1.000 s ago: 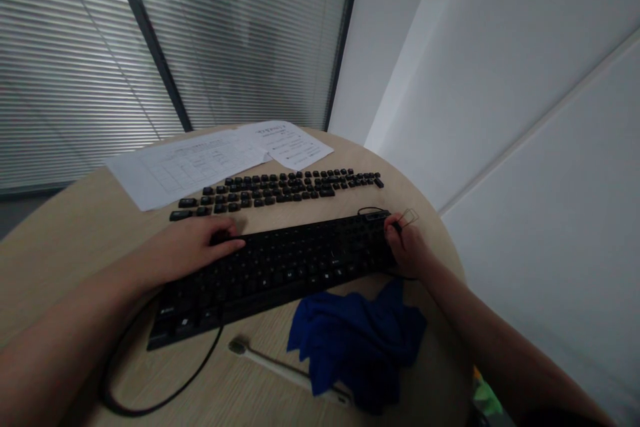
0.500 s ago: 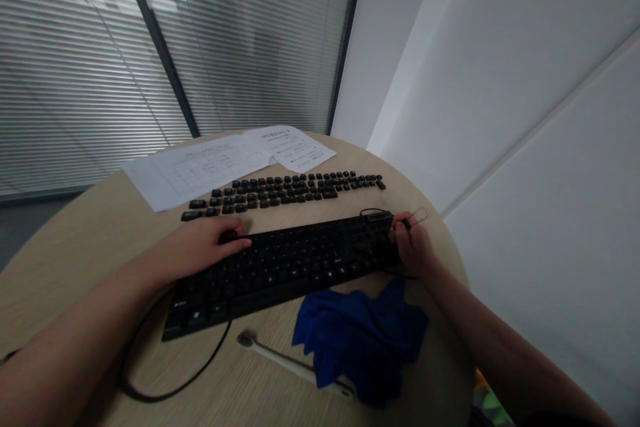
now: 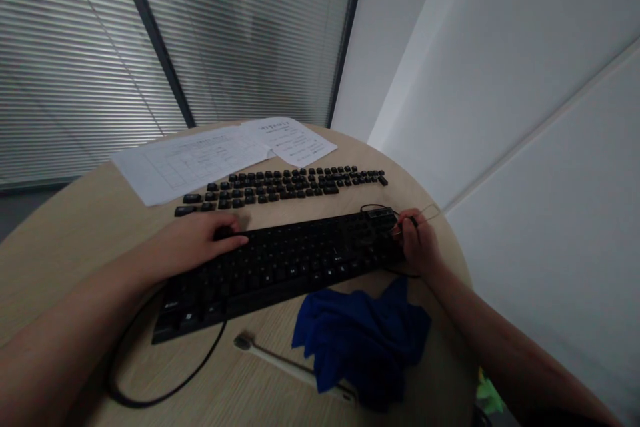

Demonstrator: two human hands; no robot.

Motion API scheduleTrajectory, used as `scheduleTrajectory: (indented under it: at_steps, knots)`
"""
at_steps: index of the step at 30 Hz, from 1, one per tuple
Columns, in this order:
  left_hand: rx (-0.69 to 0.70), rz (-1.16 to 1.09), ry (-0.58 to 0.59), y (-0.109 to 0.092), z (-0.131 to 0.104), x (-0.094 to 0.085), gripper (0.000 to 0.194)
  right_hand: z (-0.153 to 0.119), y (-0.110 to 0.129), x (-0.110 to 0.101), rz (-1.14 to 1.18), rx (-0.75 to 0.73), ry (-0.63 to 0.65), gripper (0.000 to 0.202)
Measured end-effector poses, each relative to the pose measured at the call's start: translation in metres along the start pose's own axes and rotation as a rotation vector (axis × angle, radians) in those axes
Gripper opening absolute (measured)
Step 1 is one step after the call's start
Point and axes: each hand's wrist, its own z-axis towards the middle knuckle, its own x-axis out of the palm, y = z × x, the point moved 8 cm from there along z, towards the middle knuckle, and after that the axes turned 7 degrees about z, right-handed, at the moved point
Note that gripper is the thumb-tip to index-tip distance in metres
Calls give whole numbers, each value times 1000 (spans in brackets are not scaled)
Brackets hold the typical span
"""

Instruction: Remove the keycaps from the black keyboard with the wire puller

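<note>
A black keyboard (image 3: 280,260) lies at a slant across the table in front of me. My left hand (image 3: 220,233) grips its far edge towards the left, thumb resting over the top and fingers behind. At the keyboard's right end, my right hand (image 3: 419,237) is closed on a wire keycap puller (image 3: 430,211). Thin wire loops stick out of both sides of that fist; whether they touch a key I cannot make out. Beyond the keyboard, loose black keycaps (image 3: 263,199) are laid out in several rows.
On the near side are a crumpled blue cloth (image 3: 363,340) and a toothbrush (image 3: 275,357), partly under the cloth. A black cable (image 3: 165,395) loops at the left front. Printed papers (image 3: 200,160) lie at the back of the round wooden table (image 3: 75,213), by blinds and a white wall.
My right hand has shifted slightly to the right with the keycap puller, whose wire now reaches further out. The left hand keeps its grip on the keyboard. The view has tilted a little.
</note>
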Motion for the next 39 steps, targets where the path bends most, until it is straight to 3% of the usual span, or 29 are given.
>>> scheduleTrajectory:
  at_steps: [4,9,14,18,21,23,26,29,32,39]
  knots:
    - [-7,-17,-5,-1,-1,-2,41,2,-2,-6,174,31,-81,12]
    - [-1,-30,-7,-7,-4,-7,36,0,9,-3,93,-14,-33,12]
    - [34,-86,-164,-28,-9,-27,40,-10,36,4,8,-71,37,13]
    - [168,-279,-291,-78,-26,-43,34,-20,67,37,169,-138,227,15]
    - [229,-542,-216,-109,-33,-34,39,-27,93,78,269,-143,424,17]
    - [243,-727,-164,-119,-34,-26,45,-33,112,106,334,-159,530,18]
    - [257,-960,-127,-118,-33,-18,52,-41,132,139,426,-182,600,20]
    - [216,-1030,-65,-107,-31,-13,42,-47,133,156,473,-183,600,21]
    - [184,-995,-34,-100,-30,-11,32,-53,126,161,484,-205,625,17]
    - [158,-995,-5,-99,-28,-5,30,-60,117,157,401,-297,670,13]
